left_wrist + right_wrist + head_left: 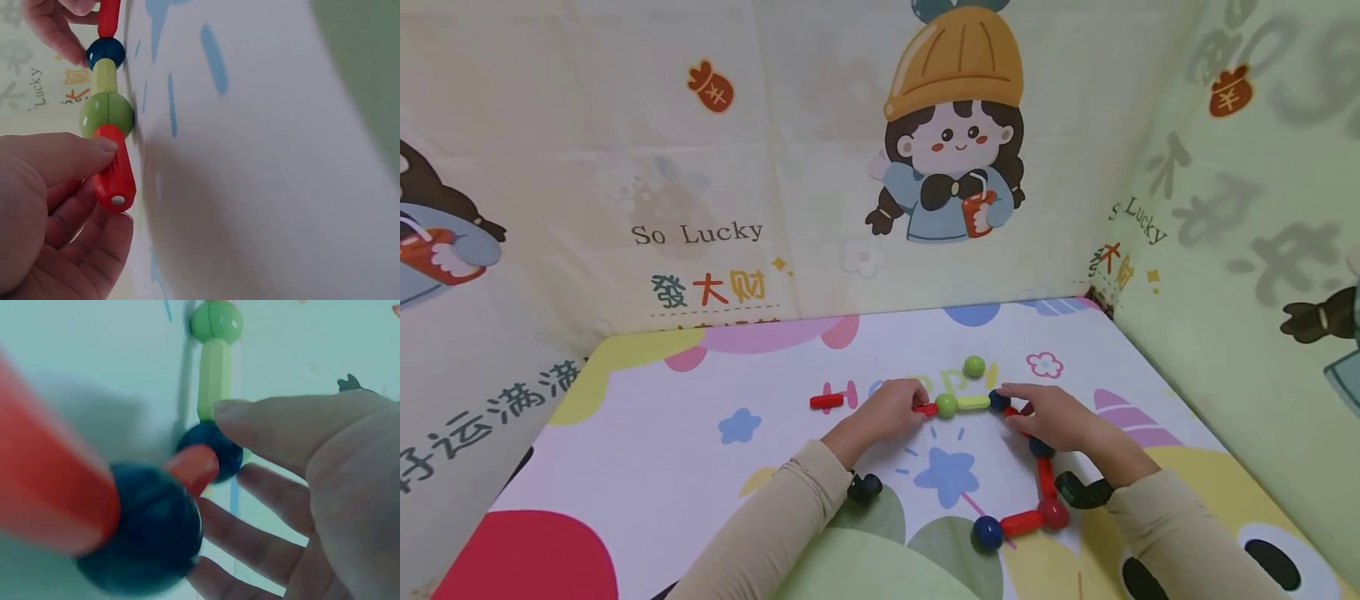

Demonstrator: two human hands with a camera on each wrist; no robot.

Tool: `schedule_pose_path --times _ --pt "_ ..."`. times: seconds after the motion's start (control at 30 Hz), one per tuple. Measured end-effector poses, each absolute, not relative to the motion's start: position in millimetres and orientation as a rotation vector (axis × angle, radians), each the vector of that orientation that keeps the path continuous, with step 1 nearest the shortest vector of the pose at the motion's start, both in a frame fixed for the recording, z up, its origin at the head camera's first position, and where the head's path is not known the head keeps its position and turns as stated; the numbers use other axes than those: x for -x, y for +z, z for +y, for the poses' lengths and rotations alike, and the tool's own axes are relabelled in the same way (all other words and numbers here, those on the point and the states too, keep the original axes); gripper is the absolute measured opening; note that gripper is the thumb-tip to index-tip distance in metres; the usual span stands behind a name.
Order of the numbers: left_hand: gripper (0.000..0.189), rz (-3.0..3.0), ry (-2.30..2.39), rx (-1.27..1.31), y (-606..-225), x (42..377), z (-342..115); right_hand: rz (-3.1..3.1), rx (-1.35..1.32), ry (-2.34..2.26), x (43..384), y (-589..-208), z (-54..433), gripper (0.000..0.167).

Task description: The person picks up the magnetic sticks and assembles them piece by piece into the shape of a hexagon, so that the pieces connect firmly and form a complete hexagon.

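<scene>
My left hand [891,408] pinches a red rod [117,169] between thumb and fingers. That rod's far end meets a green ball [947,406], and its near end shows a small silvery disc. From the green ball a yellow-green rod [214,378] runs to a dark blue ball [228,453]. My right hand [1060,421] holds this blue ball, thumb on one side and fingertips on the other. Past it the chain bends toward me: a short red rod [195,469], a second blue ball [147,528], another red rod [1046,477] and a red ball [1053,513].
From the red ball, one more red rod [1022,524] leads left to a blue end ball [987,533]. A loose green ball [974,367] lies behind the chain, a loose red rod [827,402] to the left. Printed cloth walls [820,167] border the patterned tabletop [655,433].
</scene>
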State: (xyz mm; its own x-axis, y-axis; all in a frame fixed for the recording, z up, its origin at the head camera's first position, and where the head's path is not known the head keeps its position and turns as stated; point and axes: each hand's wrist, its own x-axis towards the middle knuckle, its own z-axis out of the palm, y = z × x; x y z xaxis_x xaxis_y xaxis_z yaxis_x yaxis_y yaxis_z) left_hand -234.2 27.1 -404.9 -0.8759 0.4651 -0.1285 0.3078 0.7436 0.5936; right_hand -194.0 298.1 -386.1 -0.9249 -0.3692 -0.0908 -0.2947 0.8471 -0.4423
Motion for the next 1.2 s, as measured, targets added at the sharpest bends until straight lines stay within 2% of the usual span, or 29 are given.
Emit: schedule_pose_path --times 0.2,0.53,0.73,0.93,1.2 --pt "0.016 2.697 0.876 -0.647 -410.0 240.3 29.7 2.853 0.468 -0.608 197.8 -386.6 294.0 0.046" --pt "0.013 2.684 0.87 -0.74 -408.7 244.2 48.1 2.902 0.392 -0.585 192.5 -385.1 307.8 0.03" --pt "0.011 2.682 0.9 -0.774 -411.9 245.9 60.1 2.893 0.364 -0.601 185.5 -386.8 318.3 0.029" --pt "0.027 2.674 0.919 -0.692 -412.5 256.0 67.8 2.891 0.372 -0.634 181.6 -390.7 326.9 0.029" --pt "0.048 2.758 0.639 -0.884 -401.6 276.1 87.1 2.899 0.359 -0.692 180.6 -394.3 329.1 0.028"
